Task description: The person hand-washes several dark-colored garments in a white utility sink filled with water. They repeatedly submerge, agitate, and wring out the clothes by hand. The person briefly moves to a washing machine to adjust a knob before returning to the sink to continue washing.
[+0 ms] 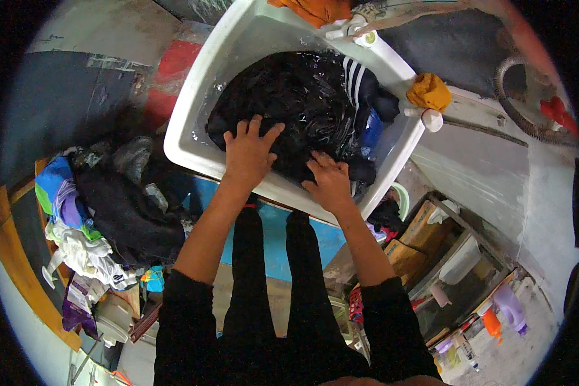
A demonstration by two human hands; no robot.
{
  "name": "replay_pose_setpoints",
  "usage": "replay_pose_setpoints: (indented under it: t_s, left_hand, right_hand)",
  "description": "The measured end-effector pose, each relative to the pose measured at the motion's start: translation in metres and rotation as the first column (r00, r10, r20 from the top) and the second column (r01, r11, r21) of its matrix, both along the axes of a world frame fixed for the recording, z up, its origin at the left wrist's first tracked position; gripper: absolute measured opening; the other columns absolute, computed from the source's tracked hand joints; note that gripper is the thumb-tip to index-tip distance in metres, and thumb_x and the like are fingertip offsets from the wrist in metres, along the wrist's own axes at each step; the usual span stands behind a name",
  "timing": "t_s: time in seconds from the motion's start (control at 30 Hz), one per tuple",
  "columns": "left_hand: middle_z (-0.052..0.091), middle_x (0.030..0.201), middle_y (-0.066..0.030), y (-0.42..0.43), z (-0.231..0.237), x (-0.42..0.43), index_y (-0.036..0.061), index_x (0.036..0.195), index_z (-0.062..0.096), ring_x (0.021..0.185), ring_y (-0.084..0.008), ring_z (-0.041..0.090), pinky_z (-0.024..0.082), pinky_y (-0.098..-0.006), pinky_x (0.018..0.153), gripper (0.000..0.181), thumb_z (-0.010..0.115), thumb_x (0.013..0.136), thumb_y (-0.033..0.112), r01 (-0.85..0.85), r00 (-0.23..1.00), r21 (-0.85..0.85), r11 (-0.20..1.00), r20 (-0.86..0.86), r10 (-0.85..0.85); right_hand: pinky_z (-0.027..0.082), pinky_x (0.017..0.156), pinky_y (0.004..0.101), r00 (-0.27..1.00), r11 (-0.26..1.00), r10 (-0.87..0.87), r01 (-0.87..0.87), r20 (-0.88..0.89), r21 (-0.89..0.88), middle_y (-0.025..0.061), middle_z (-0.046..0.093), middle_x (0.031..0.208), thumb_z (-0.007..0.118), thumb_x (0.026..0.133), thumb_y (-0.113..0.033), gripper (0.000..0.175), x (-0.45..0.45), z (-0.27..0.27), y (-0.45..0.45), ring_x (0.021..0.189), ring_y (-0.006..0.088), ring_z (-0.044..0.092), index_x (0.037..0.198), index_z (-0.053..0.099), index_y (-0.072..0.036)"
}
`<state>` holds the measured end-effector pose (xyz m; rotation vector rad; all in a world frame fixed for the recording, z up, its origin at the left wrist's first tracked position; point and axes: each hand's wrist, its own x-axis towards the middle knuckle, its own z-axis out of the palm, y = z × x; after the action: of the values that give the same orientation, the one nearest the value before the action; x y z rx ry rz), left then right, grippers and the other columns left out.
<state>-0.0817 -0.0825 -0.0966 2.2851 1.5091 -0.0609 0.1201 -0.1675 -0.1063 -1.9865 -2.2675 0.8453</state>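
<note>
A white utility sink (193, 103) stands before me, with water and a heap of soaked black clothes (275, 89) inside it. My left hand (251, 149) lies on the near left part of the heap, palm down with fingers spread. Lower right of it, my right hand (330, 178) rests on the black cloth by the sink's near rim, its fingers slightly bent and its thumb apart. Neither hand shows cloth gathered in its grasp. Toward the right side of the basin are three white stripes (353, 79) on black fabric and a blue piece (372, 129).
An orange cloth (313, 10) hangs over the far rim, near a white tap (362, 34). A mustard cloth (428, 92) sits at the right corner. Piled laundry (82, 253) lies at left. At right are a shelf (482, 246) and a purple bottle (510, 306).
</note>
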Motion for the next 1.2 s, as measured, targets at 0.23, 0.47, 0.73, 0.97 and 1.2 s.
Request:
replay_pose_setpoints:
  t_s: [0.23, 0.47, 0.73, 0.97, 1.2]
  left_hand:
    - [0.055, 0.114, -0.0097, 0.018, -0.027, 0.018, 0.0235, 0.112, 0.059, 0.109, -0.0321, 0.054, 0.046, -0.0518, 0.084, 0.041, 0.072, 0.074, 0.017, -0.095, 0.992, -0.159, 0.983, -0.100, 0.080]
    - [0.060, 0.101, -0.0116, -0.003, 0.013, -0.004, 0.0134, 0.096, 0.060, 0.097, -0.0338, 0.060, 0.051, -0.0445, 0.080, 0.032, 0.070, 0.067, 0.005, -0.124, 0.980, -0.053, 0.991, 0.150, 0.131]
    - [0.061, 0.104, -0.0100, -0.013, 0.056, -0.049, 0.0121, 0.093, 0.062, 0.102, -0.0331, 0.057, 0.043, -0.0436, 0.082, 0.029, 0.069, 0.066, 0.004, -0.373, 0.889, -0.111, 0.921, 0.240, 0.389]
    - [0.058, 0.119, -0.0109, -0.008, 0.042, -0.040, 0.0185, 0.115, 0.063, 0.106, -0.0317, 0.055, 0.043, -0.0447, 0.085, 0.045, 0.071, 0.071, 0.011, -0.250, 0.965, 0.165, 0.954, 0.127, 0.230]
    - [0.061, 0.115, -0.0161, 0.024, 0.001, -0.011, 0.0221, 0.133, 0.047, 0.101, -0.0375, 0.059, 0.051, -0.0456, 0.079, 0.065, 0.074, 0.074, 0.013, -0.327, 0.944, -0.052, 0.944, -0.062, 0.324]
  right_hand:
    - [0.042, 0.090, 0.0452, 0.996, 0.984, -0.088, 0.087, -0.004, -0.155, 0.0124, 0.061, 0.122, 0.075, 0.074, -0.023, 0.043, 0.003, -0.010, 0.020, 0.110, 0.0281, 0.059, 0.113, 0.063, -0.010]
    - [0.052, 0.071, 0.0435, 0.891, 0.846, -0.380, 0.444, -0.249, 0.296, 0.0142, 0.061, 0.095, 0.074, 0.075, -0.017, 0.031, 0.008, 0.010, 0.079, 0.082, 0.0355, 0.063, 0.103, 0.061, -0.011]
    - [0.050, 0.073, 0.0432, 0.927, 0.932, -0.361, 0.362, -0.103, -0.009, 0.0105, 0.059, 0.088, 0.074, 0.075, -0.025, 0.020, 0.036, -0.010, 0.112, 0.084, 0.0321, 0.061, 0.085, 0.061, -0.012]
    - [0.049, 0.072, 0.0427, 0.911, 0.890, -0.331, 0.388, -0.247, 0.237, 0.0111, 0.062, 0.092, 0.075, 0.074, -0.020, 0.031, 0.036, -0.009, 0.108, 0.087, 0.0337, 0.062, 0.100, 0.059, -0.013]
    - [0.049, 0.070, 0.0418, 0.867, 0.855, -0.389, 0.466, -0.311, 0.229, 0.0121, 0.064, 0.090, 0.072, 0.076, -0.015, 0.019, 0.040, 0.003, 0.106, 0.083, 0.0328, 0.064, 0.091, 0.061, -0.010]
